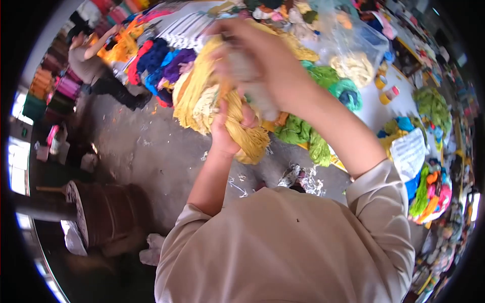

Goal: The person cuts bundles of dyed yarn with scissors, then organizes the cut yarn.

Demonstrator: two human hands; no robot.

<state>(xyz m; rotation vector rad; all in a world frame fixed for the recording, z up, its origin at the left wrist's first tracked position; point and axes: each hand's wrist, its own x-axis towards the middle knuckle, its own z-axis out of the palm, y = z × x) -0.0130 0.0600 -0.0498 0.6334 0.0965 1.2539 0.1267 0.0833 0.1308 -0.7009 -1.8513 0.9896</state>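
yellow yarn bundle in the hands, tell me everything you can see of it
The yellow yarn bundle is a thick hank of many fine, soft-looking strands, golden yellow with paler cream strands mixed in. It hangs loose and bunched, held up above the grey concrete floor. The left hand grips its lower part from beneath, where a dense golden tuft sticks out. The right hand covers its upper part from above; motion blur hides its exact grip. Behind it lie piles of coloured yarn.

Observed: left hand (227, 129) clenched under yellow yarn (207, 96), bundle held raised above floor (151, 146). Right hand (262, 60) gripped pale skein (252, 83) atop same bundle, blurred. Green yarn (303, 134) heaped just beside. Noted co-worker (96, 65) bent near blue yarn (154, 58), well apart. Brown spool (106, 212) lower left.
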